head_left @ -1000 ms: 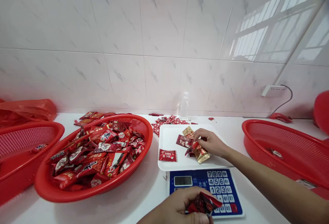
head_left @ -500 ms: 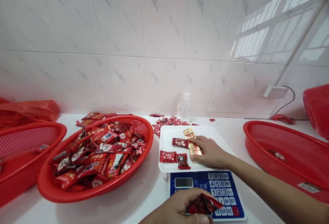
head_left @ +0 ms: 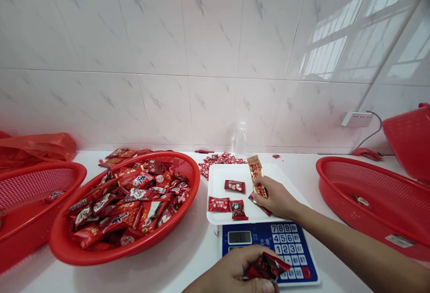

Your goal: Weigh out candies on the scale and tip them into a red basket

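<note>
In the head view, your left hand [head_left: 240, 269] has its fingers closed around some red wrappers [head_left: 267, 267], before the blue scale [head_left: 262, 229]. Your right hand [head_left: 276, 196] pinches a gold packet [head_left: 255, 167] at the white tray [head_left: 217, 183]. Three small packets [head_left: 219, 204] lie leftward there, and a filled red basket [head_left: 134, 255] stands further left.
</note>
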`<state>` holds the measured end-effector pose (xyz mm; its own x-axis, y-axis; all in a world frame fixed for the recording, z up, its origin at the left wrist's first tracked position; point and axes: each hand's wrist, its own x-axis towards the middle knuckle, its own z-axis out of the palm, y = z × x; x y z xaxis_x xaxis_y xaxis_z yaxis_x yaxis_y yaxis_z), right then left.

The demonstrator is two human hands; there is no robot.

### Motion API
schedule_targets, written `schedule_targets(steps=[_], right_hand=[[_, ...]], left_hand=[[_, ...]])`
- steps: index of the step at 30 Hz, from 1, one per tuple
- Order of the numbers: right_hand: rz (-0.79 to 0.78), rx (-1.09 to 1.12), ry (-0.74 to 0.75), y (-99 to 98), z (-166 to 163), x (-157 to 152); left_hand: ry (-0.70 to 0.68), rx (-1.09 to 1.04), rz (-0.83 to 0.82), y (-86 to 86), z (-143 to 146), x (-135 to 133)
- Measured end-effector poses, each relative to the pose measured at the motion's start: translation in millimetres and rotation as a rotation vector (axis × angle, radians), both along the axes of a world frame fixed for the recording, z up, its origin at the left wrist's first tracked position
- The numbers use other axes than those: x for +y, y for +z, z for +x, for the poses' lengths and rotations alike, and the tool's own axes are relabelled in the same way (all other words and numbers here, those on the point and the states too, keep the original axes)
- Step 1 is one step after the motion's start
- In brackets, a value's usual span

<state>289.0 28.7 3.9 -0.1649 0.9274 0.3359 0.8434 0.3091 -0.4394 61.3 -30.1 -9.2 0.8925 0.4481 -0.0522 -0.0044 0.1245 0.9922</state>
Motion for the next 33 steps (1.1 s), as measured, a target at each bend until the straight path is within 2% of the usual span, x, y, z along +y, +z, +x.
schedule_targets(steps=[6,11,17,21,25,29,33], right_hand=[[0.081,0.06,0.023,5.2,-2.2,1.6],[0.145,0.13,0.018,17.7,-21.2,17.3],[0.026,0.037,0.045,20.6,-49.7,37.4],[-0.057,-0.078,0.058,13.1,-58.7,40.5],[-0.062,-0.116,0.05,12.5,-63.1,38.5],[-0.026,-0.065,-0.01,30.9,-55.1,36.6],[-0.024,-0.002,-0.073,52.2,-29.8,27.2]], left_hand=[[-0.019,-0.045,0.033,-4.1,1.6,1.2],[-0.028,-0.072,0.045,-4.0,1.6,1.0],[-0.034,-0.022,0.005,-3.9,-1.4,1.3],[-0.054,-0.023,0.102,-6.9,-0.2,3.3],[-0.053,-0.02,0.171,-7.2,1.4,5.2],[-0.083,-0.021,0.169,-8.1,2.1,7.4],[-0.05,-0.025,0.123,-10.0,2.2,7.1]])
